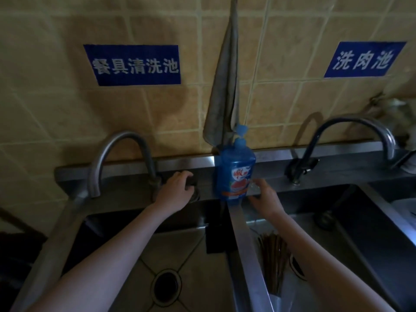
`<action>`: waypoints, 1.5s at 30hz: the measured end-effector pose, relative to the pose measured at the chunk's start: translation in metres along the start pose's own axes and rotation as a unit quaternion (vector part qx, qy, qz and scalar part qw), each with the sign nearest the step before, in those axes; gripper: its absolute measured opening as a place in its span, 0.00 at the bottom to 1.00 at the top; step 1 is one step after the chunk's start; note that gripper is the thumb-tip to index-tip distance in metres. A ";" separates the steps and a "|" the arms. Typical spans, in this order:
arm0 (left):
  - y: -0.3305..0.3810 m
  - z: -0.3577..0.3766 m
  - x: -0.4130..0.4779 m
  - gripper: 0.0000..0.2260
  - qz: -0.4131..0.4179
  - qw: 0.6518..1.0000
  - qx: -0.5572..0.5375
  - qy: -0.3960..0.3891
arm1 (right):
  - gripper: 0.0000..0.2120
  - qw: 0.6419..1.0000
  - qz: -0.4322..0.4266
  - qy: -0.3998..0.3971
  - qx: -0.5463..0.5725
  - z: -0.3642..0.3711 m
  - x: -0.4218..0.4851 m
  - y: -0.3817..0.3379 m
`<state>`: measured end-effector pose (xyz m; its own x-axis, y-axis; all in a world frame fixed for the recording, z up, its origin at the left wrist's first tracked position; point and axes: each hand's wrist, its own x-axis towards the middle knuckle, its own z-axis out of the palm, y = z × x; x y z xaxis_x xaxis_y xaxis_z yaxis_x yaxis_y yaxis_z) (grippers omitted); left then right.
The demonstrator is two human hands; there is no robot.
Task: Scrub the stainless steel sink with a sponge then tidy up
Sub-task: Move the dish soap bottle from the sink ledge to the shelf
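Note:
The stainless steel sink has two basins; the left basin (pixel 198 251) has a round drain (pixel 166 287) and nothing else in it. A blue dish soap bottle (pixel 235 174) stands upright on the back ledge, above the divider (pixel 245 255) between the basins. My right hand (pixel 264 198) clasps the bottle's lower right side with fingers and thumb. My left hand (pixel 177 190) is curled over a dark round object (pixel 192 181) on the ledge, just right of the left faucet's base. I cannot make out what that object is. No sponge is clearly visible.
A curved left faucet (pixel 121 154) and a right faucet (pixel 351 140) rise from the ledge. A grey cloth (pixel 225 86) hangs on the tiled wall above the bottle. Several chopsticks (pixel 273 262) lie in the right basin. A black piece (pixel 216 237) hangs on the divider's left side.

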<state>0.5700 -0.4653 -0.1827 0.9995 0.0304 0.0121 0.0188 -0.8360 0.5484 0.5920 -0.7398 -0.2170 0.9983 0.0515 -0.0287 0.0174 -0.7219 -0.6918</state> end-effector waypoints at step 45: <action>0.023 0.090 0.082 0.39 0.017 0.926 -0.370 -0.072 | 0.44 0.958 -0.081 -0.155 0.228 0.044 0.109 0.059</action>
<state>0.6544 -0.5314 -0.2442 0.9934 -0.1068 -0.0429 0.0174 -0.2288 0.9733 0.6993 -0.7465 -0.2924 0.9190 0.3900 -0.0583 0.0736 -0.3149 -0.9463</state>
